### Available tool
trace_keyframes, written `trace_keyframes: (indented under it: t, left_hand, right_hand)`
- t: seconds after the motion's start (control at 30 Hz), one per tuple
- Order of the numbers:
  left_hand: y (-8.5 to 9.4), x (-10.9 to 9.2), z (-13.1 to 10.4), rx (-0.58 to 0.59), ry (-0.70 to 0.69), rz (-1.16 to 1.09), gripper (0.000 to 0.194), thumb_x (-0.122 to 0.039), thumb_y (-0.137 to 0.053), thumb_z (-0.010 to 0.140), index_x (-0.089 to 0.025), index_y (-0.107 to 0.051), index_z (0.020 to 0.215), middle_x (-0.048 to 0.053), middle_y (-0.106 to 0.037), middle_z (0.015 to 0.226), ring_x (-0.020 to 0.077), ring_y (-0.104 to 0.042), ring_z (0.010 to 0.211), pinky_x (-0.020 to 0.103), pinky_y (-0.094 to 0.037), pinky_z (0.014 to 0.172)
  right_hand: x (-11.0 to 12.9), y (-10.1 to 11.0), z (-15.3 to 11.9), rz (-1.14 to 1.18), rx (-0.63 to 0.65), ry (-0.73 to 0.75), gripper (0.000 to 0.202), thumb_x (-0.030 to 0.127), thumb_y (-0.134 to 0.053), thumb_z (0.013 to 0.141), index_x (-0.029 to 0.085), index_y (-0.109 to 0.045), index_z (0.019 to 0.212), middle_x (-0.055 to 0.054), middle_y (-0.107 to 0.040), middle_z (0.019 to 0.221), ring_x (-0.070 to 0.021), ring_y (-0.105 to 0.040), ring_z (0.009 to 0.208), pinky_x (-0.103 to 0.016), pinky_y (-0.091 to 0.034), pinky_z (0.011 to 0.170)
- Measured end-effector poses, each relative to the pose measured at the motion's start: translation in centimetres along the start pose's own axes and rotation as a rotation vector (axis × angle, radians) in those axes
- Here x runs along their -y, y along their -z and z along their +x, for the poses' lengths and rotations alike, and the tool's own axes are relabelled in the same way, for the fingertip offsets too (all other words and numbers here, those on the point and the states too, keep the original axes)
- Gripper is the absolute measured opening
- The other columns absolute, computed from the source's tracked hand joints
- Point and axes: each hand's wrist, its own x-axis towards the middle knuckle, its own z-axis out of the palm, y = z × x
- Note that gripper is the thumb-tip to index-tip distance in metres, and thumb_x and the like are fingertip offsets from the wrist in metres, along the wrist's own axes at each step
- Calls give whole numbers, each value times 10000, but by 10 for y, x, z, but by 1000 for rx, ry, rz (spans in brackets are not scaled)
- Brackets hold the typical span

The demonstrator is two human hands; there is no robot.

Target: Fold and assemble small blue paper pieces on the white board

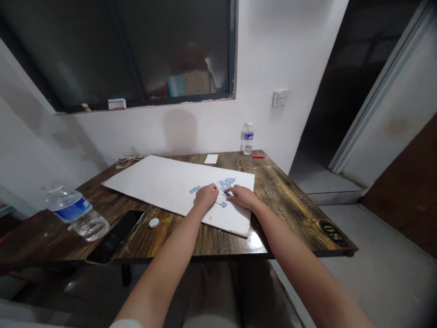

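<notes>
A white board (164,180) lies on the dark wooden table. Several small blue-and-white pieces (229,181) are heaped near its right end, and a short row of similar pieces (195,189) lies to the left of my left hand. My left hand (206,196) rests on the board with its fingers curled together; whatever it holds is too small to name. Close by on the right, my right hand (241,197) has its thumb and fingers bent at the edge of the heap, touching or just over a blue-and-white piece. One more piece (223,204) lies between the hands, nearer me.
On the left are a large water bottle (80,213), a black phone (116,237) and a white cap (154,222). Toward the wall stand a small bottle (248,139), a red pen (258,156), a white card (211,159) and a white cable (126,161).
</notes>
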Motion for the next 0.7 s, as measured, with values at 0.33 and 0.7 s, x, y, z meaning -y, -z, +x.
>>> trace_keyframes:
  t: [0.33,0.7]
  left_hand:
    - [0,-3,-5,24,-151,-131,209,-322,-513,868,-234,-701,882,33,-713,818,187,-609,745,269,-352,604]
    - [-1,-4,-3,35,-279,-192,229,-306,-509,865,-217,-718,889,41,-714,843,182,-608,778,277,-412,677]
  right_hand:
    - [2,-7,-7,1,-108,34,227,354,-630,891,219,-675,1067,-49,-637,952,-172,-552,887,-256,-353,733]
    - [-5,-10,-2,159,-248,77,123,244,-618,875,189,-712,933,-34,-688,868,-161,-568,830,-261,-387,767]
